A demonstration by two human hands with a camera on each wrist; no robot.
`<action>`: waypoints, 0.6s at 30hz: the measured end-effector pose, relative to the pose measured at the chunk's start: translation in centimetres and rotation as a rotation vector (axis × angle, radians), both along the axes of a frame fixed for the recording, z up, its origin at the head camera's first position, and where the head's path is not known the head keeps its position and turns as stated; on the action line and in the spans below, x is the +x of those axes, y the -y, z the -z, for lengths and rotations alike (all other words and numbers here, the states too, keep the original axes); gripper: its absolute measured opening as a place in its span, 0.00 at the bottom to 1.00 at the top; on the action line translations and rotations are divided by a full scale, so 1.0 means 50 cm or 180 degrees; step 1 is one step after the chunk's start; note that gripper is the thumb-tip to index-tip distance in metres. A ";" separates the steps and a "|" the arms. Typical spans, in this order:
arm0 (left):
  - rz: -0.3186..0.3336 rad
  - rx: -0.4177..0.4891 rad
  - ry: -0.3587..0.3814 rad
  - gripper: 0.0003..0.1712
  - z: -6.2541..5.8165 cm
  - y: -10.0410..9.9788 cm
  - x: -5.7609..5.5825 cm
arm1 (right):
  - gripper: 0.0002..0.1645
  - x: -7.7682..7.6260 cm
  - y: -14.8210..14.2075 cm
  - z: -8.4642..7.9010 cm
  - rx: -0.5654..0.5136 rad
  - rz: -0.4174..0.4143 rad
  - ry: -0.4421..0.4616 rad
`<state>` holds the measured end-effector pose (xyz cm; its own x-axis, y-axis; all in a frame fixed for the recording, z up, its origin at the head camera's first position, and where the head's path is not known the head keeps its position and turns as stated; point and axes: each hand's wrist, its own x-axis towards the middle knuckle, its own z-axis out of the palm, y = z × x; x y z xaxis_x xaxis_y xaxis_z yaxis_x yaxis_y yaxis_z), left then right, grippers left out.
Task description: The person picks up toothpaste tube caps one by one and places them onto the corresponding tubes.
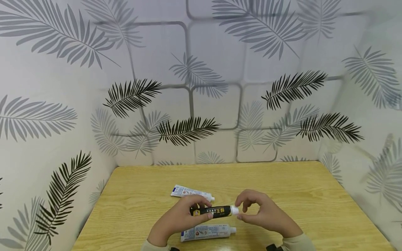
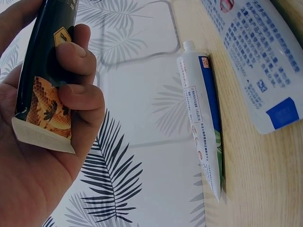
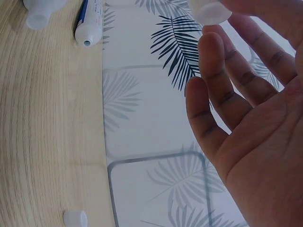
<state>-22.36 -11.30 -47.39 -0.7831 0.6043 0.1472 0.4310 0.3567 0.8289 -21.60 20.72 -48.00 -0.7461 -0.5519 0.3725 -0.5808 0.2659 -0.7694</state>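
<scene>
My left hand (image 1: 185, 214) grips a black toothpaste tube (image 1: 216, 211) around its body, holding it above the table. In the left wrist view, the fingers curl over the tube's dark side, and its flat crimped end shows a honeycomb picture (image 2: 49, 106). The white cap (image 1: 234, 210) on the tube points right. My right hand (image 1: 265, 212) has its thumb and forefinger tips at this cap, pinching its edge. Seen from the right wrist, the ridged cap (image 3: 213, 13) sits by the thumb, while the other fingers spread loosely below.
A white toothpaste tube (image 1: 191, 191) lies behind the hands, another (image 1: 208, 233) in front; both have bare nozzles. A loose white cap (image 3: 75, 218) lies on the wooden table (image 1: 141, 188). Leaf-patterned wall covering (image 1: 216, 146) stands behind the table's far edge.
</scene>
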 end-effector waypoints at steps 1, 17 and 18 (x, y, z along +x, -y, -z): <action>0.0004 0.0002 -0.0003 0.13 0.000 0.000 0.000 | 0.14 0.000 0.001 0.000 -0.0004 -0.0008 0.0006; 0.0017 -0.0084 -0.0128 0.14 0.002 -0.001 -0.002 | 0.07 -0.002 -0.004 -0.001 0.0336 0.0008 0.0377; 0.0017 -0.0085 -0.0122 0.14 0.001 -0.002 -0.002 | 0.07 -0.002 -0.004 -0.002 0.0355 0.0014 0.0401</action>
<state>-22.48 -11.21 -47.46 -0.7740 0.6124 0.1608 0.4642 0.3761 0.8019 -21.70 20.91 -47.88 -0.7855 -0.5812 0.2124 -0.4803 0.3561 -0.8016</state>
